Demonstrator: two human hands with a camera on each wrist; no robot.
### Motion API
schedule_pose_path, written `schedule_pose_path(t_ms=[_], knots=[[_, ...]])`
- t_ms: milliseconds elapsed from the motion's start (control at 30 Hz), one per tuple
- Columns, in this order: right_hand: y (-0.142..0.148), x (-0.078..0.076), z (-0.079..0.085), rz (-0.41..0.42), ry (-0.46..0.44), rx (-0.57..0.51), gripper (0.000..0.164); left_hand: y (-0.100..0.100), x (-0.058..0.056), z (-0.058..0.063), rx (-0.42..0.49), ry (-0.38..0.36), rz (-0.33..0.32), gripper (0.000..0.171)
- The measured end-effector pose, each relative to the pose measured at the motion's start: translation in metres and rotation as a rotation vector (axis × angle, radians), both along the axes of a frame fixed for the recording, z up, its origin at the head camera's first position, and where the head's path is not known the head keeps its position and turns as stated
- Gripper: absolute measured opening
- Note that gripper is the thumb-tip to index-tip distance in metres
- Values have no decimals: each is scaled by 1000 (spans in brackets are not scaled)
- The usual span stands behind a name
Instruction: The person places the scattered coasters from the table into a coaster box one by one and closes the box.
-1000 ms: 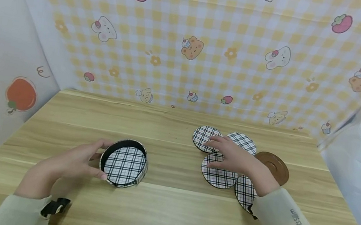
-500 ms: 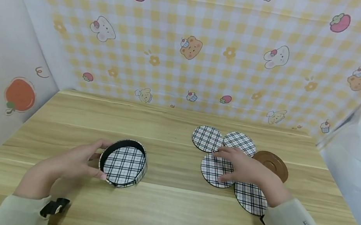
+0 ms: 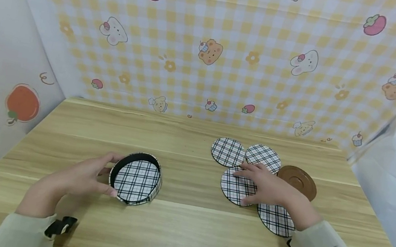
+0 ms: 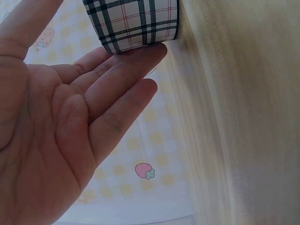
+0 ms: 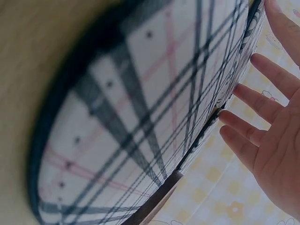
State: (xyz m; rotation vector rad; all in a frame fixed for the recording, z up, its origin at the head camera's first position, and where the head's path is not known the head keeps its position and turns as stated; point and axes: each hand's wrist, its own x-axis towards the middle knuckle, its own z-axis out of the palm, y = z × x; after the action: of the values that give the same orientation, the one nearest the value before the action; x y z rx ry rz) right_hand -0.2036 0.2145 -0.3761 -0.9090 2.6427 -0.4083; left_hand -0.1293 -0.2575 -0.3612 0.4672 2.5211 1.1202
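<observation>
My left hand (image 3: 86,177) holds the side of a round, shallow plaid coaster holder (image 3: 136,180), thumb at the near rim and fingers at the far side. In the left wrist view its plaid wall (image 4: 136,23) meets the fingertips. The holder stands upright on the table, with plaid showing inside its black-lined wall. My right hand (image 3: 269,186) reaches over a round plaid coaster (image 3: 230,187), fingers spread with the tips over its right part. In the right wrist view the fingers (image 5: 262,105) are extended and apart, near the coaster edges, with a plaid coaster (image 5: 154,93) close to the camera.
Other plaid coasters lie around the right hand: one far left (image 3: 227,152), one far right (image 3: 264,157) and one near the wrist (image 3: 276,220). A brown round disc (image 3: 299,180) lies at their right. A checked cloth backdrop (image 3: 204,85) rises behind the wooden table (image 3: 179,241).
My right hand has drawn back to the right and toward me, from over the far-left coaster to the middle one. The left hand and the holder stay where they were.
</observation>
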Motion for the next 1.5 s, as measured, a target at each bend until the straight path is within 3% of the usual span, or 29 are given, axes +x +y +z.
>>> schedule_pose_path(t_ms=[533,1500], knots=[[3,2,-1,-18,-33,0,80,0,2,1,-9,5,0,84],[1,2,1,-35,-28,-23,71,1,2,1,-25,-4,19,85]])
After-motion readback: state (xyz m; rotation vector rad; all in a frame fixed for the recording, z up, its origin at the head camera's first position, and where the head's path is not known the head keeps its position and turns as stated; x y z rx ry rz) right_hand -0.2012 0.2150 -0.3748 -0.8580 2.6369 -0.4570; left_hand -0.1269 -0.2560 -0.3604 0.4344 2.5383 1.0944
